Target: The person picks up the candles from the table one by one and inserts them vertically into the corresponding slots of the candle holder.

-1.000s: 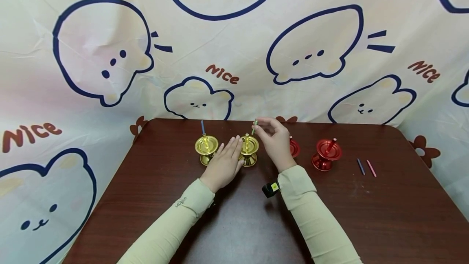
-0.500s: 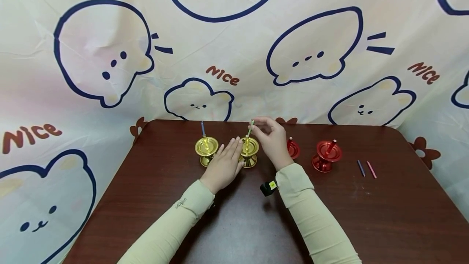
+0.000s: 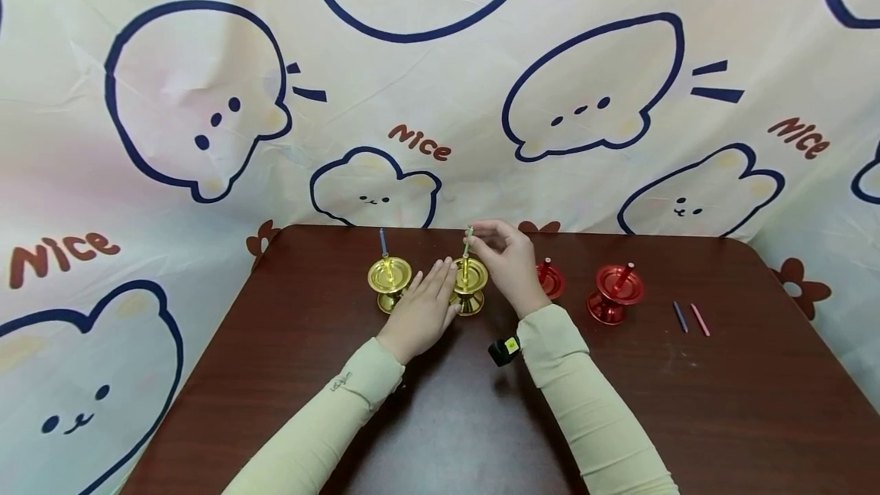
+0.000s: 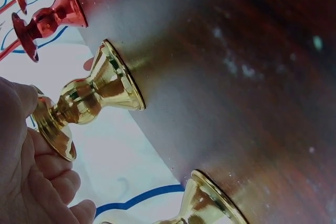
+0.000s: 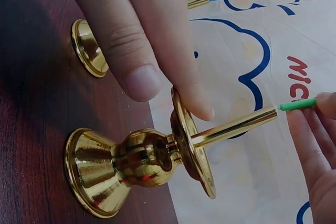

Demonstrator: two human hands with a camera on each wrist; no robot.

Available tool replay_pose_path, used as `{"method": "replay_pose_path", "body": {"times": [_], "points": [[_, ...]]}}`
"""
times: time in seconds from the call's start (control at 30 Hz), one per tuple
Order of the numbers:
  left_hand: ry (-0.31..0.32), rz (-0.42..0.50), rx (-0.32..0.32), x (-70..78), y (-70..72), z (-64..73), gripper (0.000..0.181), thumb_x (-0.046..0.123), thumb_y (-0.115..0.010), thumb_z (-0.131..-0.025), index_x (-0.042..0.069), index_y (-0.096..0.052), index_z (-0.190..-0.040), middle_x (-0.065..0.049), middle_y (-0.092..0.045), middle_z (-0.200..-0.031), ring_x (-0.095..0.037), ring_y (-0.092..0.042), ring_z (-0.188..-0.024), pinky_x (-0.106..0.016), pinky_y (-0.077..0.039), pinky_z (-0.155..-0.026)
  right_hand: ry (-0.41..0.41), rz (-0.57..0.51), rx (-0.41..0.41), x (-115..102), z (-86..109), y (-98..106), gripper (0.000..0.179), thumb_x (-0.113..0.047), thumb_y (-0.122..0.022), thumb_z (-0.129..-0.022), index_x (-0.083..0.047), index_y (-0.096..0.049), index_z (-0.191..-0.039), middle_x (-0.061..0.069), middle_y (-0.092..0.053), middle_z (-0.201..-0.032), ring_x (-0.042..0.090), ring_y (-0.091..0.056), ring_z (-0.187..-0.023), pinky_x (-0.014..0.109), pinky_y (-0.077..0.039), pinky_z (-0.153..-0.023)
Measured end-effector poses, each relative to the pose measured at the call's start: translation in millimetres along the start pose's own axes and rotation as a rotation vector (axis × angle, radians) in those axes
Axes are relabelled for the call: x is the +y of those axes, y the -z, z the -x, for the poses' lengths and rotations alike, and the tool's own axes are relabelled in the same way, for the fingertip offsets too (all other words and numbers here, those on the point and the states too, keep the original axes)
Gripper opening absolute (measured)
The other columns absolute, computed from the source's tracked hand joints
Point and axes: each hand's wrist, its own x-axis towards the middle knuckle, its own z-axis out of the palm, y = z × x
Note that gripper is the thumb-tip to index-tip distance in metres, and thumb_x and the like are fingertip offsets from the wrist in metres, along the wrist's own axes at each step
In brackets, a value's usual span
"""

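Note:
My left hand (image 3: 422, 308) steadies a gold candlestick (image 3: 470, 300) by its dish, with fingers and thumb around the rim in the left wrist view. The candlestick stands upright on the table. My right hand (image 3: 507, 266) pinches a thin green candle (image 5: 299, 104) between thumb and fingers. The candle's lower end is right at the mouth of the gold tube (image 5: 241, 125), nearly in line with it, and a sliver of space shows between them. To the left is a second gold candlestick (image 3: 389, 281) with a blue candle (image 3: 383, 241) upright in its tube.
Two red candlesticks stand to the right: one (image 3: 551, 281) partly behind my right hand, the other (image 3: 614, 296) in full view. Farther right, a blue candle (image 3: 680, 317) and a pink candle (image 3: 700, 320) lie on the brown table (image 3: 756, 403). A printed cloth (image 3: 467, 98) hangs behind.
My right hand has moved slightly left with the green candle, which has become more upright and come down over the gold candlestick's tube. My left hand stays at the dish.

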Motion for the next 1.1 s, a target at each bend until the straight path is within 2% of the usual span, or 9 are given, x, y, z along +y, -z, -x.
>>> {"method": "replay_pose_path", "body": {"times": [0.17,0.3,0.47,0.83,1.1], "points": [[0.001,0.008,0.004,0.0,-1.1,1.6,0.064,0.03,-0.05,-0.108,-0.001,-0.027,-0.159,-0.016,-0.024,-0.165,-0.028,-0.022,-0.153,-0.051,-0.025,-0.121,-0.038,0.024,-0.007,0.9,1.1,-1.3,0.02,-0.008,-0.072,-0.095,-0.002,-0.072,-0.113,0.013,-0.072,-0.106,0.023,-0.072,-0.1,0.024,-0.056,-0.086],[-0.006,0.001,0.015,-0.5,-2.5,2.7,0.064,0.029,-0.051,-0.108,-0.002,-0.028,-0.158,-0.017,-0.025,-0.165,-0.029,-0.023,-0.153,-0.052,-0.026,-0.12,-0.041,0.034,-0.019,2.4,1.9,-2.0,0.02,-0.01,-0.073,-0.095,-0.002,-0.073,-0.113,0.015,-0.073,-0.106,0.024,-0.072,-0.1,0.033,-0.056,-0.089],[-0.019,-0.001,0.031,-0.6,-2.7,1.8,0.064,0.029,-0.051,-0.108,-0.003,-0.027,-0.158,-0.018,-0.026,-0.164,-0.03,-0.024,-0.152,-0.053,-0.027,-0.119,-0.011,0.072,-0.038,2.7,0.9,-0.8,0.019,-0.01,-0.072,-0.095,-0.004,-0.073,-0.113,0.013,-0.073,-0.105,0.023,-0.072,-0.1,0.04,-0.056,-0.09],[-0.003,0.012,0.016,1.2,-1.0,0.9,0.064,0.029,-0.049,-0.108,-0.002,-0.025,-0.159,-0.017,-0.023,-0.166,-0.028,-0.02,-0.154,-0.05,-0.025,-0.121,0.072,0.153,-0.087,7.5,-2.5,4.5,0.019,-0.012,-0.071,-0.096,-0.005,-0.073,-0.114,0.005,-0.073,-0.104,0.016,-0.071,-0.096,0.036,-0.057,-0.087],[0.007,0.007,0.014,1.8,-2.2,-0.2,0.066,0.03,-0.05,-0.108,-0.002,-0.024,-0.159,-0.017,-0.022,-0.166,-0.029,-0.019,-0.154,-0.05,-0.025,-0.121,0.142,0.221,-0.129,10.3,-4.0,6.2,0.019,-0.012,-0.071,-0.096,-0.004,-0.072,-0.114,0.005,-0.074,-0.101,0.016,-0.072,-0.094,0.036,-0.057,-0.086]]}}
